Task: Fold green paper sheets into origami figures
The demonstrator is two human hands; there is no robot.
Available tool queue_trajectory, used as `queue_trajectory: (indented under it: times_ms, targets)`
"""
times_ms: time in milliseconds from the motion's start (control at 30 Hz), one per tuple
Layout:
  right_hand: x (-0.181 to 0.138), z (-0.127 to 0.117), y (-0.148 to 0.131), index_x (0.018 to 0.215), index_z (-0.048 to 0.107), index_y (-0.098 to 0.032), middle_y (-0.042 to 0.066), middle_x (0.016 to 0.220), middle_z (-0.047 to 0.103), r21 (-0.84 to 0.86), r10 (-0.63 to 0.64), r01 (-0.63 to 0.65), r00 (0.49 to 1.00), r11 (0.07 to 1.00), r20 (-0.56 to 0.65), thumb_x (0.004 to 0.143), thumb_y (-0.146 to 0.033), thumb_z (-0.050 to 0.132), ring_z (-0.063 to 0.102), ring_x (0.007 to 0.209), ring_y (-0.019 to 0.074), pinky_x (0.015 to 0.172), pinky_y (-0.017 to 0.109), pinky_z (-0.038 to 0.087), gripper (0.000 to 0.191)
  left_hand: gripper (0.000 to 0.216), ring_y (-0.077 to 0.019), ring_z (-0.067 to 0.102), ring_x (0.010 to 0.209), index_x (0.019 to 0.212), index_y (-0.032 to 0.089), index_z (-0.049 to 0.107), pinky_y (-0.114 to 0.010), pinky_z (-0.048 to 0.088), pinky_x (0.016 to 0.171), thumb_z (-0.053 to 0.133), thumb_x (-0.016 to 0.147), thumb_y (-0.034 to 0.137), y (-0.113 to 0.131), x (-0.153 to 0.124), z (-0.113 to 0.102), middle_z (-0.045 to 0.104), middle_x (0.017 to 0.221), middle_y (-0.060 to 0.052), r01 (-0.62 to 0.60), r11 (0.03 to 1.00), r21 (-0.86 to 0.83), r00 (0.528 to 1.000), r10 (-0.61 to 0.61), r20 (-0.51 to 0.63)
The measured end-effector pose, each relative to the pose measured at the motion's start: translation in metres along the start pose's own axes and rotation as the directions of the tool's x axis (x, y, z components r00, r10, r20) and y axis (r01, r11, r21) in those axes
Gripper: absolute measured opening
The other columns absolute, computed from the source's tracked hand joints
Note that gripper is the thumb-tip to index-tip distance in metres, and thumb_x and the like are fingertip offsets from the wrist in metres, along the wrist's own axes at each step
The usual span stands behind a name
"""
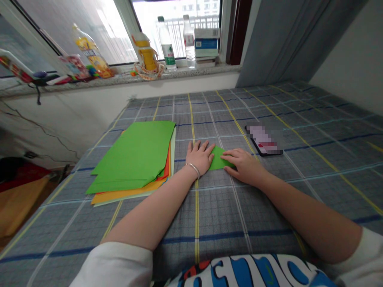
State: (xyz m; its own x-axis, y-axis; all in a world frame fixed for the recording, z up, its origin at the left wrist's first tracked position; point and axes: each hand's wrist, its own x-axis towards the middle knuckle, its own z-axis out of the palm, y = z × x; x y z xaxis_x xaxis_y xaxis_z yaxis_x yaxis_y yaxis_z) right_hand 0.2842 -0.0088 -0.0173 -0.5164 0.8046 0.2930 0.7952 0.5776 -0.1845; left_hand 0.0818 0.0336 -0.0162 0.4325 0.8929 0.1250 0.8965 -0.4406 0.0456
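Note:
A small folded piece of green paper lies on the checked cloth between my two hands. My left hand, with a silver bracelet at the wrist, rests flat on its left side, fingers spread and pointing away from me. From the right, my right hand reaches over the opposite edge. Its fingertips press on the paper, while the thumb is stretched out apart from them, nearer to me. Part of the paper is hidden under both hands.
Left of my hands lies a stack of coloured paper, green on top. A phone rests to the right. Bottles, a yellow cup and boxes stand on the windowsill. The bed's left edge drops off.

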Motion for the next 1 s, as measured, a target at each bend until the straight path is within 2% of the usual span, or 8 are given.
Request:
queue_trajectory:
  times_ms: [200,267,367,433,533,633,833,1000]
  targets:
    - [-0.002,0.000,0.003,0.123,0.064,-0.018,0.009,0.126,0.064,-0.007,-0.034,0.034,0.999,0.999,-0.018,0.087,-0.035,0.060,0.055,0.114,0.0280,0.098,0.046,0.045,0.040,0.043,-0.0315,0.041,0.134,0.141,0.025,0.046,-0.060,0.025,0.113,0.037,0.099,0.033,-0.012,-0.014,-0.008,0.047,0.147,-0.007,-0.009,0.998,0.057,0.995,0.014,-0.095]
    - [-0.001,-0.002,0.004,0.120,0.066,-0.019,0.009,0.124,0.065,-0.005,-0.067,0.067,0.997,0.998,-0.031,0.086,-0.034,0.063,0.057,0.112,0.0275,0.096,0.045,0.046,0.038,0.045,-0.0310,0.042,0.134,0.140,0.022,0.047,-0.056,0.029,0.112,0.043,0.098,0.036,-0.015,-0.020,-0.012,0.047,0.146,-0.010,-0.153,0.986,0.069,0.979,0.160,-0.123]
    - [0.000,-0.005,0.008,0.113,0.068,-0.021,0.007,0.119,0.069,-0.007,-0.137,0.137,0.989,0.991,-0.046,0.086,-0.030,0.064,0.061,0.108,0.0252,0.093,0.042,0.048,0.029,0.048,-0.0263,0.048,0.129,0.137,0.023,0.049,-0.046,0.036,0.111,0.051,0.094,0.044,-0.018,-0.028,-0.017,0.053,0.140,-0.008,-0.459,0.887,0.044,0.883,0.462,-0.085]
    - [0.000,-0.007,0.010,0.103,0.071,-0.021,0.007,0.116,0.070,-0.021,-0.175,0.174,0.983,0.984,-0.050,0.088,-0.029,0.063,0.064,0.103,0.0238,0.090,0.040,0.048,0.019,0.044,-0.0239,0.053,0.123,0.131,0.023,0.055,-0.041,0.040,0.107,0.050,0.094,0.046,-0.018,-0.030,-0.018,0.059,0.133,-0.006,-0.545,0.838,0.031,0.834,0.546,-0.083]
    - [-0.002,-0.009,0.011,0.089,0.072,-0.021,0.006,0.114,0.072,-0.050,-0.194,0.191,0.979,0.980,-0.062,0.090,-0.029,0.060,0.067,0.100,0.0229,0.088,0.037,0.049,0.015,0.032,-0.0218,0.060,0.113,0.116,0.021,0.063,-0.039,0.044,0.102,0.048,0.096,0.041,-0.014,-0.031,-0.018,0.066,0.121,-0.005,-0.561,0.826,0.059,0.816,0.564,-0.126]
    - [-0.003,-0.012,0.008,0.090,0.071,-0.020,0.006,0.113,0.072,-0.068,-0.195,0.190,0.978,0.979,-0.071,0.093,-0.027,0.056,0.066,0.106,0.0227,0.088,0.035,0.049,0.018,0.023,-0.0194,0.066,0.099,0.106,0.019,0.065,-0.038,0.047,0.098,0.047,0.098,0.030,-0.007,-0.031,-0.018,0.071,0.109,-0.005,-0.544,0.831,0.116,0.818,0.556,-0.151]
    - [0.000,-0.014,-0.002,0.093,0.071,-0.020,0.005,0.097,0.074,-0.062,-0.093,0.087,0.991,0.994,-0.100,0.092,-0.024,0.055,0.067,0.096,0.0208,0.081,0.032,0.049,0.016,0.014,-0.0163,0.069,0.079,0.102,0.019,0.063,-0.027,0.049,0.066,0.053,0.095,0.025,0.000,-0.033,-0.020,0.073,0.089,-0.002,-0.449,0.878,0.167,0.868,0.473,-0.153]
    - [0.000,-0.014,-0.006,0.089,0.069,-0.021,0.003,0.090,0.074,-0.014,0.012,-0.015,0.981,1.000,-0.193,0.087,-0.022,0.060,0.067,0.087,0.0206,0.076,0.032,0.048,0.009,0.015,-0.0150,0.068,0.074,0.102,0.021,0.063,-0.026,0.047,0.063,0.051,0.096,0.028,-0.003,-0.033,-0.019,0.074,0.083,-0.001,-0.371,0.921,0.115,0.866,0.388,-0.315]
